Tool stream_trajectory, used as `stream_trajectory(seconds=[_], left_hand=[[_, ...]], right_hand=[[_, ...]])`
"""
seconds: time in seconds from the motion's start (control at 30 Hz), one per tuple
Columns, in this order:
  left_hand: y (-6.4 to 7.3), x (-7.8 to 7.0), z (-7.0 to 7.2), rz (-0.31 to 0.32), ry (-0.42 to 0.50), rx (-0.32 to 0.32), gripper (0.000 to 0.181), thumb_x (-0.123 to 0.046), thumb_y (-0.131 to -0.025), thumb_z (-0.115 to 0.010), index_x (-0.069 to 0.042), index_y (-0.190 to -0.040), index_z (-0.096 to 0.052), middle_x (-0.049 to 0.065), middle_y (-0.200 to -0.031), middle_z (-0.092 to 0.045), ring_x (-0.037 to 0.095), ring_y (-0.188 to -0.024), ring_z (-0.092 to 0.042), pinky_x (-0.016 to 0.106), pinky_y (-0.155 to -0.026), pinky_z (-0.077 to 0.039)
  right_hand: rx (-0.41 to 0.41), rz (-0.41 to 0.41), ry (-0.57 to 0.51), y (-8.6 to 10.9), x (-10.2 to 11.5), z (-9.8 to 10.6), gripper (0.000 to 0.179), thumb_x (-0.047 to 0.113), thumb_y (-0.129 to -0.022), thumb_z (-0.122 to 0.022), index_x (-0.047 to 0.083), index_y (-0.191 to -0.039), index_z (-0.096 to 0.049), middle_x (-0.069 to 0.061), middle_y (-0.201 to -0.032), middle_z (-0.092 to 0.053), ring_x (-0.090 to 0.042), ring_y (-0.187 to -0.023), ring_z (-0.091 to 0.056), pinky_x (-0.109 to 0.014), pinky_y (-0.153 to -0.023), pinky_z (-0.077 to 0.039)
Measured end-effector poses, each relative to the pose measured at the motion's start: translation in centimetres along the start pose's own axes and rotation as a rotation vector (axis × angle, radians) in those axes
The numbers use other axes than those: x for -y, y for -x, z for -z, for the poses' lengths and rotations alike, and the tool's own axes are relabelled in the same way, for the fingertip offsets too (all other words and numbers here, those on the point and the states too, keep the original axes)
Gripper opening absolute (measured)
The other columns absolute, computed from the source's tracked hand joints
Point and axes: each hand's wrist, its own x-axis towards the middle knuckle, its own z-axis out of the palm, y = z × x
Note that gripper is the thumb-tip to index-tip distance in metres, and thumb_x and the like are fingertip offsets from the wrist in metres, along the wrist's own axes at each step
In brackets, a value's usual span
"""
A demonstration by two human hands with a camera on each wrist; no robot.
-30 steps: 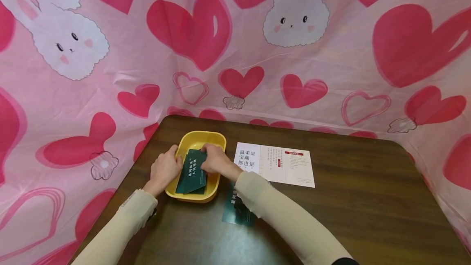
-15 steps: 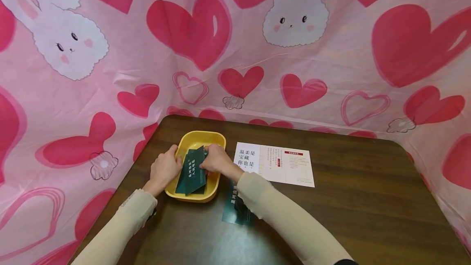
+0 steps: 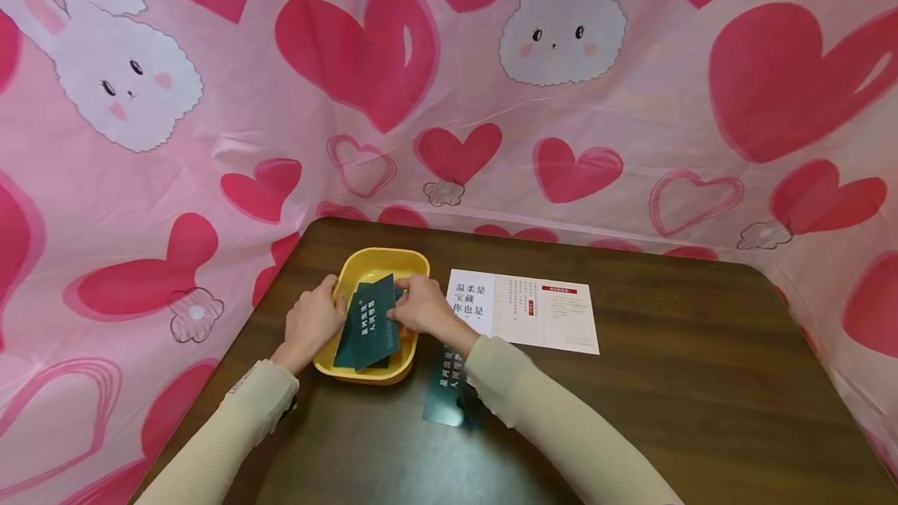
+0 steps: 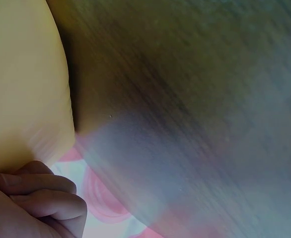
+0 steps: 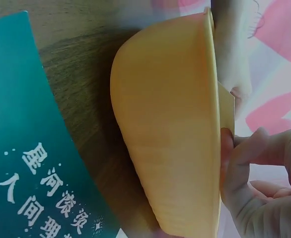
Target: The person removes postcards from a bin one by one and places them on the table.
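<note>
A yellow plastic tub [image 3: 382, 259] stands at the table's left, with dark green cards printed in white Chinese characters inside. My left hand [image 3: 314, 319] grips its left rim; in the left wrist view, curled fingers [image 4: 51, 198] lie against the tub's outer wall [image 4: 21, 89]. Over the right side of the tub, my right hand [image 3: 426, 309] pinches the right edge of the top green card [image 3: 375, 326], which is tilted above the others. The right wrist view shows thumb and fingers [image 5: 242, 168] meeting at a card edge just over the rim.
Another green card [image 3: 442, 396] lies on the table below my right forearm. Behind it, white printed cards [image 3: 543, 314] lie side by side, partly covered by my right hand. A pink heart-patterned cloth [image 3: 519, 115] hangs around the brown wooden table [image 3: 673, 349].
My right hand has shifted slightly right, and the pinched green card has tilted and lifted off the stack. The left hand has stayed on the tub's rim.
</note>
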Motion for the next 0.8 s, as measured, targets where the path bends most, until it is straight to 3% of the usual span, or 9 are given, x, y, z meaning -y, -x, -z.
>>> stream_trajectory(seconds=[0.2, 0.5, 0.8], left_hand=[[0.1, 0.2, 0.0, -0.005, 0.005, -0.003, 0.048, -0.02, -0.102, -0.062, -0.001, -0.144, -0.05, 0.022, -0.097, -0.068, 0.032, -0.072, -0.063, 0.05, -0.066, -0.06], [0.0, 0.0, -0.3, -0.005, 0.003, -0.005, 0.049, -0.022, -0.102, -0.063, -0.002, -0.145, -0.051, 0.023, -0.1, -0.068, 0.033, -0.074, -0.063, 0.053, -0.07, -0.06], [0.1, 0.0, 0.1, 0.02, 0.028, 0.02, 0.053, -0.022, -0.103, -0.062, -0.002, -0.15, -0.047, 0.023, -0.11, -0.068, 0.031, -0.079, -0.065, 0.054, -0.079, -0.061]], right_hand=[[-0.008, 0.017, -0.123, 1.0, -0.8, 1.3, 0.06, 0.005, -0.09, -0.082, 0.0, -0.145, -0.06, -0.004, -0.087, -0.076, -0.02, -0.05, -0.063, -0.033, -0.054, -0.058], [-0.006, 0.019, -0.237, 2.7, -2.4, 2.7, 0.053, 0.008, -0.091, -0.081, -0.001, -0.14, -0.064, -0.006, -0.088, -0.077, -0.019, -0.048, -0.059, -0.027, -0.048, -0.053], [0.004, 0.003, -0.311, 4.3, -3.4, 4.1, 0.044, 0.009, -0.091, -0.081, 0.001, -0.132, -0.066, -0.009, -0.094, -0.078, -0.047, -0.079, -0.068, -0.022, -0.048, -0.049]])
